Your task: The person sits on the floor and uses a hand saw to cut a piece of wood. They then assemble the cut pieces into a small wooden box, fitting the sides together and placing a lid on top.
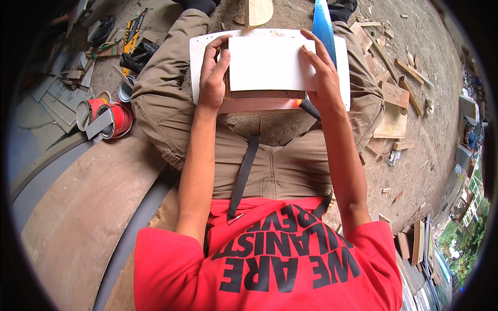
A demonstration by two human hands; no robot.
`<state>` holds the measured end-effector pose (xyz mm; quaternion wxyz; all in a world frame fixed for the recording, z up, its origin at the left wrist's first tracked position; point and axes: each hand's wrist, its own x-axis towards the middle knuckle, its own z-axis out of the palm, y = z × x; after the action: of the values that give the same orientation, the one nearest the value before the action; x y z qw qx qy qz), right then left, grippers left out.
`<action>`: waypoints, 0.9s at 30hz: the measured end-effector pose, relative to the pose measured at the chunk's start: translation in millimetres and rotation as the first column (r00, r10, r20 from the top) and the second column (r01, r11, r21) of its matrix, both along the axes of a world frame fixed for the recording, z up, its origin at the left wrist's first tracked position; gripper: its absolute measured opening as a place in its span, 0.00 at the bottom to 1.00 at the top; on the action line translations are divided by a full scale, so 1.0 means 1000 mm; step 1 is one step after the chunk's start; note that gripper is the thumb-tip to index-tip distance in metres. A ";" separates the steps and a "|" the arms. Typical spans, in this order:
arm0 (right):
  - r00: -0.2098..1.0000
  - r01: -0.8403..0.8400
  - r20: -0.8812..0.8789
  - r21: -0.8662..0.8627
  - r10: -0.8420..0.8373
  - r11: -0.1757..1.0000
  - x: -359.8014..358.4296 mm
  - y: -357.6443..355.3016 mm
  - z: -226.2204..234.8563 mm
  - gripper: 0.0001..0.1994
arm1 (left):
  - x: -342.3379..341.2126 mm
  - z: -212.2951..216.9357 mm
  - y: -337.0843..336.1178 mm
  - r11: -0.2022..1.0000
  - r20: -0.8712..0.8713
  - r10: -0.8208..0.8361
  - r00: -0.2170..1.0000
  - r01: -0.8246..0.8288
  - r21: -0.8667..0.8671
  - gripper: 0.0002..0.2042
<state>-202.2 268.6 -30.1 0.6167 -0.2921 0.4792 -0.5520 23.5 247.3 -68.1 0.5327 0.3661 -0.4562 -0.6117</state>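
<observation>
Two hands, the left hand and the right hand, are on one small white panel. Under it is one bigger white board. One blue saw is at 1 o'clock. Two red cans are at 9 o'clock. Many wood scraps are at 3 o'clock, too many to count.

white-faced panel, flat atop wooden box

Single head view, facing steeply down, close over lap.
</observation>
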 end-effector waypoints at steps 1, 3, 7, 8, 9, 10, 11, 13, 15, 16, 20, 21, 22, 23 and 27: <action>1.000 0.003 0.003 -0.004 -0.003 1.000 0.000 0.000 0.000 0.22 | 0.000 0.000 0.000 1.000 -0.003 0.001 1.000 -0.001 -0.003 0.19; 1.000 0.004 0.000 -0.008 -0.004 1.000 0.000 0.000 -0.003 0.22 | -0.001 0.002 0.001 1.000 -0.008 0.003 1.000 -0.003 -0.008 0.19; 1.000 0.018 0.010 0.000 -0.018 1.000 0.002 0.000 0.000 0.22 | 0.001 0.000 0.000 1.000 -0.011 0.006 1.000 -0.006 0.001 0.18; 1.000 0.020 0.015 -0.010 -0.020 1.000 0.002 0.000 -0.001 0.21 | 0.001 0.000 0.000 1.000 -0.004 0.004 1.000 -0.004 0.000 0.18; 1.000 0.022 0.020 -0.019 -0.022 1.000 0.001 0.000 -0.004 0.21 | 0.001 0.001 0.000 1.000 0.003 0.001 1.000 -0.001 0.000 0.18; 0.999 0.024 0.026 -0.029 -0.023 0.999 0.001 0.000 -0.005 0.21 | 0.001 0.001 0.000 1.000 0.007 0.003 1.000 -0.003 0.003 0.18; 1.000 0.025 0.018 -0.027 -0.024 0.999 0.001 0.000 -0.005 0.21 | 0.001 0.001 -0.001 1.000 0.011 0.006 1.000 -0.006 0.007 0.18; 1.000 0.026 0.002 -0.024 -0.026 0.999 0.002 0.000 -0.004 0.21 | 0.001 0.002 -0.001 1.000 0.027 0.018 0.999 -0.018 0.010 0.18; 1.000 0.023 0.000 -0.018 -0.023 1.000 0.003 0.000 -0.001 0.21 | 0.000 0.005 0.000 0.999 0.051 0.039 0.998 -0.039 0.009 0.17; 1.000 0.022 -0.001 -0.015 -0.022 1.000 0.003 0.001 0.000 0.21 | -0.001 0.006 0.000 0.999 0.055 0.039 0.998 -0.040 0.008 0.17; 0.999 0.032 -0.014 -0.022 -0.032 0.999 0.003 0.002 -0.002 0.21 | 0.000 0.007 -0.001 1.000 0.105 0.021 0.994 -0.019 -0.015 0.18; 0.999 0.035 -0.015 -0.026 -0.035 0.999 0.003 0.002 -0.002 0.21 | 0.001 0.006 -0.001 1.000 0.127 0.011 0.992 -0.008 -0.026 0.19; 0.999 0.037 -0.014 -0.029 -0.038 0.999 0.003 0.002 -0.002 0.21 | 0.002 0.005 -0.002 1.000 0.133 0.010 0.991 -0.007 -0.019 0.19; 0.999 0.032 -0.025 -0.028 -0.033 0.999 0.003 0.002 -0.002 0.21 | 0.002 0.005 -0.002 1.000 0.138 0.008 0.990 -0.007 -0.013 0.19; 0.999 0.021 -0.037 -0.022 -0.021 1.000 0.002 0.002 -0.003 0.21 | 0.002 0.003 -0.002 1.000 0.131 0.013 0.991 -0.012 -0.008 0.19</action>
<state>-199.8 271.1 -33.5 0.5987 -0.3038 0.4876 -0.5581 25.7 245.1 -65.5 0.5067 0.4065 -0.4900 -0.5813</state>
